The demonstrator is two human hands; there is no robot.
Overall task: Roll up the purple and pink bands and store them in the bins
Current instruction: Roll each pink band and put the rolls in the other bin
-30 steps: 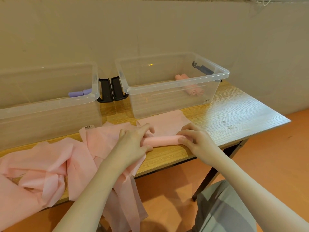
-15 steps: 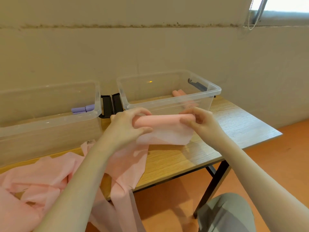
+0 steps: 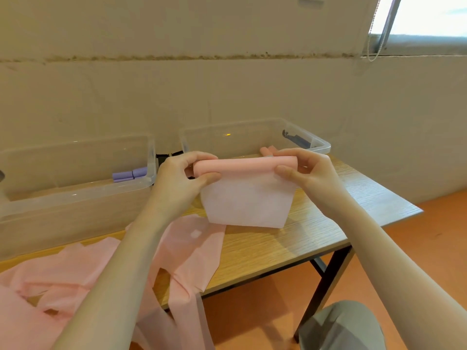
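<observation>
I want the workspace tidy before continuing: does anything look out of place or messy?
Yes. Loose pink bands lie crumpled on the wooden table, one trailing over its front edge. Rolled purple bands sit neatly in the left clear plastic bin.

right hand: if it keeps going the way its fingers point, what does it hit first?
The right hand points leftward along the pink roll it grips, so likely the left hand at the other end; depth unclear.
</observation>
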